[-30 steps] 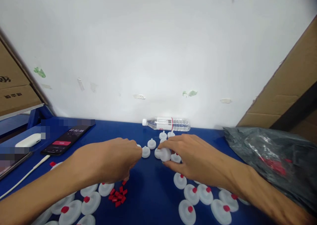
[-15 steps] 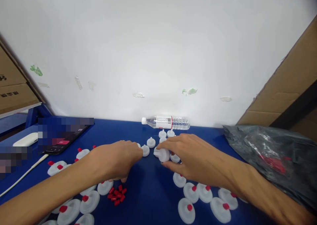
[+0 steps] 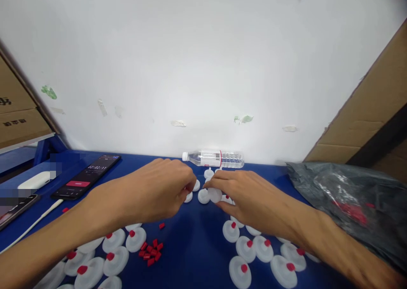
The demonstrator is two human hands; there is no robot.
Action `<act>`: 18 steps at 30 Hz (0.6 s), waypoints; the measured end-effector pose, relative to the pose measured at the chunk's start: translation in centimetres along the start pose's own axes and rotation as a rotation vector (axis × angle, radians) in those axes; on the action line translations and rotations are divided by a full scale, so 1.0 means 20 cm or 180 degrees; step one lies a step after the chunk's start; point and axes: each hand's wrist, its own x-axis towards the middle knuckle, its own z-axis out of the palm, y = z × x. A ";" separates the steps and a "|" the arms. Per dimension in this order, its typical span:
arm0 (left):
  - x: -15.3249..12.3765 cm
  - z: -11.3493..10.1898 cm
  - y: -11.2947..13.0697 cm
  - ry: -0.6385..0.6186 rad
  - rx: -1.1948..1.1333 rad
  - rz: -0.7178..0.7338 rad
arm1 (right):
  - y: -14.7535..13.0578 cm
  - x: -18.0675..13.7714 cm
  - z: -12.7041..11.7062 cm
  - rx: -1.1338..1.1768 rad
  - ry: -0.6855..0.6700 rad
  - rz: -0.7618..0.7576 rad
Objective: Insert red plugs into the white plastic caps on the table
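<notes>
My right hand (image 3: 244, 193) pinches a white plastic disc part (image 3: 215, 194) just above the blue table (image 3: 190, 255). My left hand (image 3: 159, 191) is raised beside it, fingertips pinched together near the disc; what they hold is too small to make out. Plain white discs (image 3: 203, 196) lie under and behind the two hands. A small pile of red caps (image 3: 150, 252) lies near the front, below my left hand, with one loose red cap (image 3: 162, 226) apart. White discs with red caps fitted sit in groups at the front left (image 3: 111, 261) and the front right (image 3: 244, 248).
A clear water bottle (image 3: 213, 158) lies on its side against the white wall. A phone with a running timer (image 3: 87, 175), a white case (image 3: 34, 180) and a white cable (image 3: 32, 225) are at the left. A dark plastic bag (image 3: 346, 204) holding red parts sits at the right. Cardboard boxes flank both sides.
My left hand has lifted off the table near the red caps and moved up and right, meeting my right hand at the white disc. One red cap now lies apart from the pile.
</notes>
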 end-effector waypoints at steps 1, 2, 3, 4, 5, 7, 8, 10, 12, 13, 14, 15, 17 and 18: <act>0.01 -0.01 0.01 0.0111 -0.0026 0.0013 | 0.01 0.00 0.00 -0.0028 0.0035 0.0026; 0.02 -0.02 0.02 0.0216 -0.0065 0.0021 | 0.01 0.00 -0.01 -0.0051 0.0077 0.0058; 0.02 -0.03 0.03 0.0316 -0.0119 0.0019 | 0.02 0.00 -0.01 -0.0066 0.0125 0.0092; 0.03 -0.03 0.03 0.0413 -0.0185 0.0011 | 0.02 0.00 -0.02 -0.0074 0.0170 0.0126; 0.04 -0.04 0.03 0.0508 -0.0257 -0.0003 | 0.02 0.00 -0.03 -0.0059 0.0227 0.0157; 0.05 -0.04 0.03 0.0691 -0.0412 -0.0078 | 0.02 0.00 -0.05 0.0035 0.0375 0.0195; 0.05 -0.05 0.02 0.0778 -0.0542 -0.0135 | 0.02 0.00 -0.05 0.0097 0.0473 0.0194; 0.05 -0.06 0.02 0.0932 -0.0904 -0.0199 | 0.01 0.00 -0.06 0.0206 0.0684 0.0172; 0.05 -0.08 0.01 0.1057 -0.1298 -0.0160 | 0.00 0.00 -0.06 0.0244 0.0864 0.0157; 0.05 -0.08 0.01 0.1091 -0.1466 -0.0118 | -0.01 -0.01 -0.06 0.0248 0.0935 0.0163; 0.05 -0.09 0.01 0.1099 -0.1597 -0.0082 | -0.01 -0.01 -0.06 0.0253 0.0985 0.0172; 0.05 -0.10 0.01 0.1094 -0.1704 -0.0064 | -0.01 -0.01 -0.06 0.0257 0.1037 0.0184; 0.05 -0.10 0.01 0.1083 -0.1828 -0.0066 | -0.01 -0.01 -0.06 0.0283 0.1135 0.0193; 0.05 -0.11 0.01 0.1099 -0.1837 -0.0090 | -0.02 -0.01 -0.07 0.0301 0.1179 0.0188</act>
